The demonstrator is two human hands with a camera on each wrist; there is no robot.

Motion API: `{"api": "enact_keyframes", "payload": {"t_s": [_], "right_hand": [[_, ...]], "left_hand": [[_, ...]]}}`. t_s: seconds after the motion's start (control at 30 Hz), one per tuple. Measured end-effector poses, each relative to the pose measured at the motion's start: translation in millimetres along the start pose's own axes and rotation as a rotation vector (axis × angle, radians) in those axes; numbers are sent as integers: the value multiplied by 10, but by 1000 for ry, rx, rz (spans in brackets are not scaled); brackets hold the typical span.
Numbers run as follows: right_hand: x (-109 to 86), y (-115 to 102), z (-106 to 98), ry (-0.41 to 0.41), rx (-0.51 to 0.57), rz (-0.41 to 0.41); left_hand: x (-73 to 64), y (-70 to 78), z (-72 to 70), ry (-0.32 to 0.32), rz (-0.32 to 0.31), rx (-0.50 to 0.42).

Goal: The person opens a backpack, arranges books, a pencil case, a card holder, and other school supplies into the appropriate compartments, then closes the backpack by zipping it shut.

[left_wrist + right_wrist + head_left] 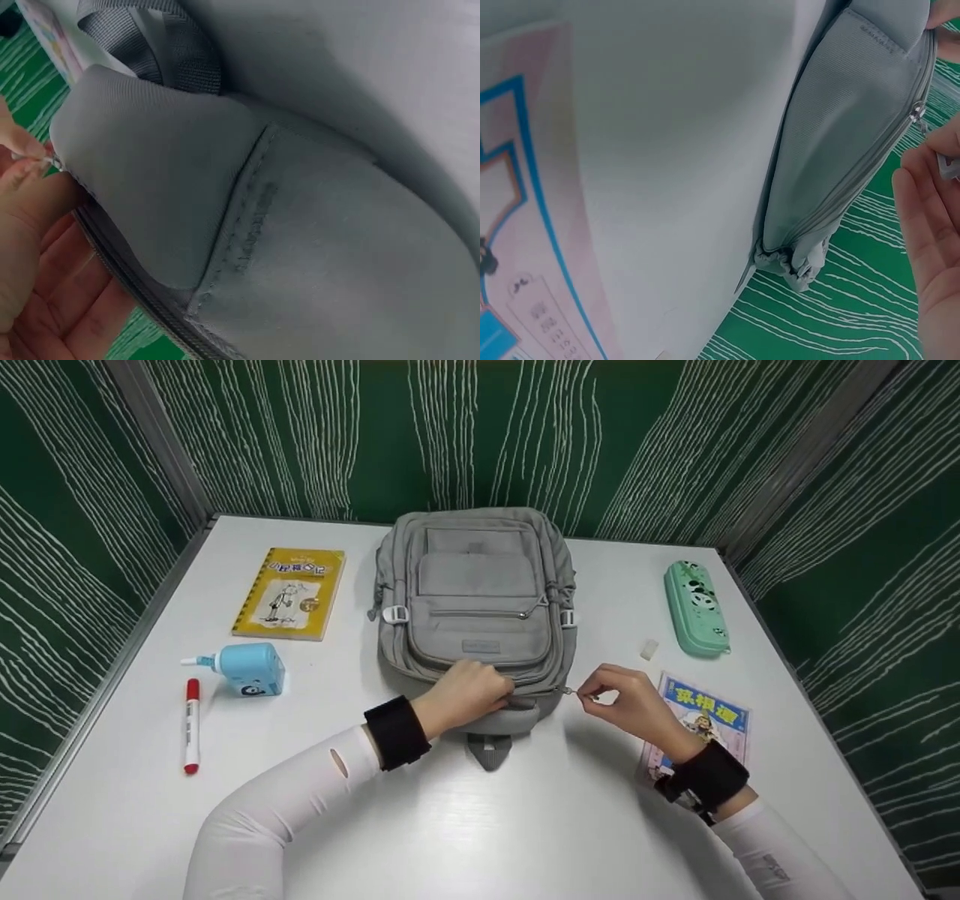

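Note:
A grey backpack point(480, 577) lies on the table with its handle end toward me. My left hand point(469, 694) holds the bag's near edge beside the zipper, thumb and fingers on the fabric. In the left wrist view, the left hand's thumb and fingers point(75, 292) show next to the zipper track point(135, 289). At the bag's right near corner, my right hand point(630, 701) pinches the zipper pull point(946, 166). The right wrist view shows the metal slider point(917, 112) on the track, with the pull reaching out from it to the fingers.
To the left are a yellow book point(291, 594), a blue panda-print bottle point(251, 669) with a white tip and a red-and-white marker point(192, 727). On the right lie a green panda pencil case point(696, 607), a small eraser point(649, 649) and a comic-style booklet point(724, 716) partly under my right wrist.

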State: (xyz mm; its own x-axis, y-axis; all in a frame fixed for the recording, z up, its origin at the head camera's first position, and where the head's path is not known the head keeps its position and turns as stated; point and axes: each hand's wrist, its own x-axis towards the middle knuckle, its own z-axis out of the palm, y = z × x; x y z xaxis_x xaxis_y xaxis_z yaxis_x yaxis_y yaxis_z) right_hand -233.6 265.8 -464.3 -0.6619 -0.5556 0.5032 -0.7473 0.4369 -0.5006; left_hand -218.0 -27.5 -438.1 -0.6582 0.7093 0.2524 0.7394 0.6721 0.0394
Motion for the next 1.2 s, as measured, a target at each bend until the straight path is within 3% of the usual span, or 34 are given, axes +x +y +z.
{"api": "enact_keyframes", "payload": {"t_s": [0.43,0.63,0.77,1.2], "right_hand": [[41,152,-6,-35,3,83],[71,277,-65,-56,-9,124],[158,389,-115,-63,-45,156],[514,746,-213,-133,-218,298]], "left_hand": [[-279,-23,-49,8,-14,-27],[-408,-31,-62,40,9,-24],[-437,-35,-60,67,13,-10],[-466,-14,-41,67,4,-16]]}}
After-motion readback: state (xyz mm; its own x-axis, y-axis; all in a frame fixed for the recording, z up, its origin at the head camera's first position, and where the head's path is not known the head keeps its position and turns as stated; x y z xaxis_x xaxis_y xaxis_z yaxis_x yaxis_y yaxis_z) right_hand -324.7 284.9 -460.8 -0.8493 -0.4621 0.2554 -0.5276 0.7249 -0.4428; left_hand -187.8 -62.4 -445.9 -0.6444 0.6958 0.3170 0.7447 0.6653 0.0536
